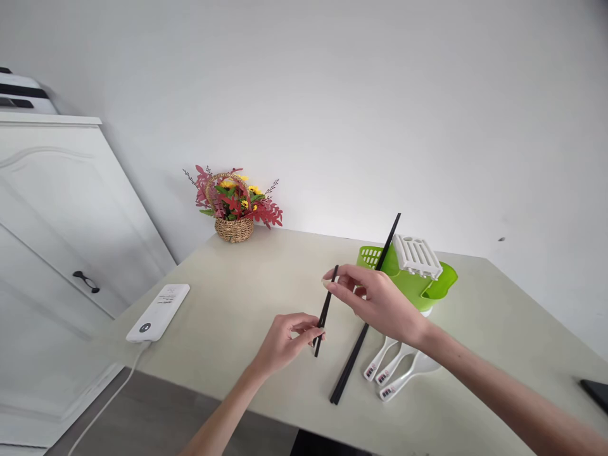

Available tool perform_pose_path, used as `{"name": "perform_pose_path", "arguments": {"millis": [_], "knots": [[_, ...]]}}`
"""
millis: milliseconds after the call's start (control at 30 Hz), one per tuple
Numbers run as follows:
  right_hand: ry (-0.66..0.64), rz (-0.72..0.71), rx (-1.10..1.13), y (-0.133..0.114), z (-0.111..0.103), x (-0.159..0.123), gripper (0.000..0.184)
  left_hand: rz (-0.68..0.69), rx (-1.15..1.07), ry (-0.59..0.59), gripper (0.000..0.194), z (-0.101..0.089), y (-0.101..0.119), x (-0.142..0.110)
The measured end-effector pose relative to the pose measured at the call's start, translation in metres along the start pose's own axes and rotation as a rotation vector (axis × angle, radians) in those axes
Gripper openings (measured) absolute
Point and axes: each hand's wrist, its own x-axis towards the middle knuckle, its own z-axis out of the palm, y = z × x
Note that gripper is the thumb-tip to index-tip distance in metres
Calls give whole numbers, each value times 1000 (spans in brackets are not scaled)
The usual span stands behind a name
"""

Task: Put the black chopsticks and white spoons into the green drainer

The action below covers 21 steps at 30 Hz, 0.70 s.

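Note:
In front of me, my left hand (292,339) pinches black chopsticks (325,307) near their lower end. My right hand (375,301) grips the same chopsticks close to the top, thumb against fingers. They are tilted above the table, and I cannot tell exactly how many there are. Longer black chopsticks (351,364) slant beneath my right wrist and hand, their far end against a green utensil holder (413,285). Beside them lie several white spoon-like utensils (399,386) with labelled handles, their heads partly hidden by my right forearm.
A white slotted rack (418,256) rests on top of the green holder. Toward the back left stands a wicker basket of flowers (234,229). A white power bank (159,312) with a cable lies at the table's left edge. The cabinet (61,221) is left; a dark object (593,394) lies right.

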Motion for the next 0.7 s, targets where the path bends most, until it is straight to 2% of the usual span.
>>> {"name": "perform_pose_path", "arguments": {"millis": [133, 233, 467, 700], "knots": [[-14, -77, -42, -1, 0, 1, 40, 5, 33, 18, 25, 0, -6, 0], [-17, -109, -89, 0, 0, -2, 36, -14, 67, 30, 26, 0, -9, -2], [-70, -102, -135, 2, 6, -11, 25, -20, 68, 12, 20, 3, -21, -8], [-50, -114, -156, -3, 3, -22, 20, -52, 54, -58, 15, 7, -31, -8]]}}
